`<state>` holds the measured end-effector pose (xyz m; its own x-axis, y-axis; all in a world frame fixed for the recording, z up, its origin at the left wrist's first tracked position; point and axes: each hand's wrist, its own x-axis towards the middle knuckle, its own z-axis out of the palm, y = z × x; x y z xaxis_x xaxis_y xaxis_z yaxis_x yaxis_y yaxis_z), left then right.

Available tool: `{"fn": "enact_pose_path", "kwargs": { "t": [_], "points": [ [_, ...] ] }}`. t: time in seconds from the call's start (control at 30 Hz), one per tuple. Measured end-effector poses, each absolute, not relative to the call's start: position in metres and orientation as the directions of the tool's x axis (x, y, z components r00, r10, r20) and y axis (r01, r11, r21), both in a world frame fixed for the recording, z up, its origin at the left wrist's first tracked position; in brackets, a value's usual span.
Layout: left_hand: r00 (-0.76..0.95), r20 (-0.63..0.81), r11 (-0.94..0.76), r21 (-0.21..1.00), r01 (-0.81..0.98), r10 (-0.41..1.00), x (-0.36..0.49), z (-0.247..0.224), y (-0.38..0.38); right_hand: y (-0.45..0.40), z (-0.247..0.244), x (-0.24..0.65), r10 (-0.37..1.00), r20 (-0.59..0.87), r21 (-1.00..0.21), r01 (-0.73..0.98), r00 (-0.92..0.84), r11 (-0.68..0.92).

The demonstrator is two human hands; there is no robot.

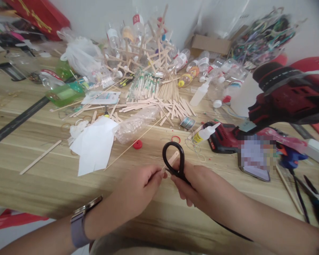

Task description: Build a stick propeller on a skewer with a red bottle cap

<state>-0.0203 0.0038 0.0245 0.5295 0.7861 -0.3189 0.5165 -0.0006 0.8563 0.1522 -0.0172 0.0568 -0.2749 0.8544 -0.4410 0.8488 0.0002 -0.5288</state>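
My left hand (146, 184), with a watch on its wrist, pinches the near end of a flat wooden craft stick (173, 158). The stick slants up to the right, and a small dark spot shows near its far end. My right hand (190, 182) is closed around a thick black cord (163, 153) bent into a loop. Seen from here, the loop surrounds part of the stick. A thin dark line emerges below my right forearm; whether it belongs to the cord I cannot tell. Both hands nearly meet above the wooden table (138, 216). My right fingertips are partly hidden.
A red bottle cap (137, 144), a cut clear plastic bottle (138, 124) and white paper (95, 145) lie beyond my hands. Rightward are a glue bottle (206, 133), a red cordless drill (289, 95) and a phone (255, 159). Craft sticks (149, 104) and several bottles crowd the back.
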Motion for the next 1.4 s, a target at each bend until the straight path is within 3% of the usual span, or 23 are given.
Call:
{"fn": "enact_pose_path", "kwargs": {
  "t": [0.6, 0.7, 0.9, 0.97, 1.07, 1.1, 1.17, 1.3, 1.37, 1.4],
  "points": [
    [0.546, -0.253, -0.106, 0.834, 0.542, 0.799, -0.019, 0.024, -0.002, -0.018, 0.051, 0.157, 0.880, -0.380, -0.574, 0.819, -0.284, 0.016],
    [0.529, -0.220, -0.186, 0.772, 0.608, 0.819, -0.018, 0.024, -0.009, -0.018, 0.054, 0.155, 0.862, -0.445, -0.558, 0.828, -0.243, -0.055],
    [0.586, -0.217, -0.395, 0.555, 0.732, 0.781, -0.013, 0.014, -0.021, -0.021, 0.052, 0.154, 0.763, -0.587, -0.709, 0.626, -0.269, -0.325],
    [0.592, -0.226, -0.405, 0.541, 0.737, 0.774, -0.012, 0.014, -0.021, -0.023, 0.047, 0.157, 0.789, -0.556, -0.655, 0.723, -0.262, -0.221],
    [0.594, -0.165, -0.399, 0.598, 0.695, 0.787, -0.011, 0.020, -0.019, -0.024, 0.042, 0.162, 0.873, -0.383, -0.426, 0.896, -0.303, 0.125],
    [0.600, -0.135, -0.415, 0.604, 0.681, 0.788, -0.011, 0.022, -0.019, -0.024, 0.042, 0.163, 0.887, -0.341, -0.394, 0.904, -0.310, 0.164],
    [0.590, -0.114, -0.449, 0.539, 0.712, 0.799, -0.009, 0.027, -0.019, -0.024, 0.044, 0.162, 0.892, -0.347, -0.481, 0.871, -0.289, 0.096],
    [0.639, -0.129, -0.559, 0.375, 0.739, 0.758, -0.007, 0.027, -0.020, -0.025, 0.051, 0.157, 0.793, -0.550, -0.683, 0.688, -0.261, -0.246],
    [0.650, -0.131, -0.565, 0.387, 0.729, 0.749, -0.007, 0.025, -0.021, -0.025, 0.049, 0.158, 0.784, -0.561, -0.697, 0.662, -0.265, -0.275],
    [0.645, -0.131, -0.549, 0.416, 0.725, 0.753, -0.007, 0.024, -0.021, -0.026, 0.046, 0.161, 0.818, -0.510, -0.692, 0.691, -0.266, -0.207]
  ]
}}
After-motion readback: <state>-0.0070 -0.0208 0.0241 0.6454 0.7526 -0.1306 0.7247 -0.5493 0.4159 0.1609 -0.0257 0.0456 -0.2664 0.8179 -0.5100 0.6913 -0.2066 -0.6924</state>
